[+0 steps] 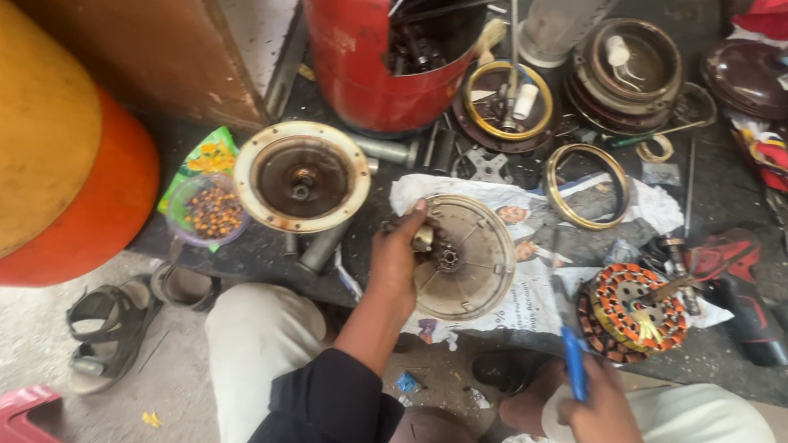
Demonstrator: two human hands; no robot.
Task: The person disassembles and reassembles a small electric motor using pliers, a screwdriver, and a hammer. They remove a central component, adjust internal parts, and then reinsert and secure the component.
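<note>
Nearest: 2 knees in pale trousers, dark sleeve on left arm. Left hand point(398, 255) resting on rim of round metal fan cover point(465, 258), grip pinched on a small pale part at cover's edge; cover flat on newspaper point(521, 290) on the floor. Right hand point(606, 423) low at right, grip closed around blue-handled screwdriver point(574, 361), tip aimed toward copper-wound stator point(638, 309) just beyond. Second round motor housing point(302, 177) left of cover, near plastic bowl of small parts point(212, 210). Red cylinder point(372, 39) behind; sandal point(109, 330) at left.
</note>
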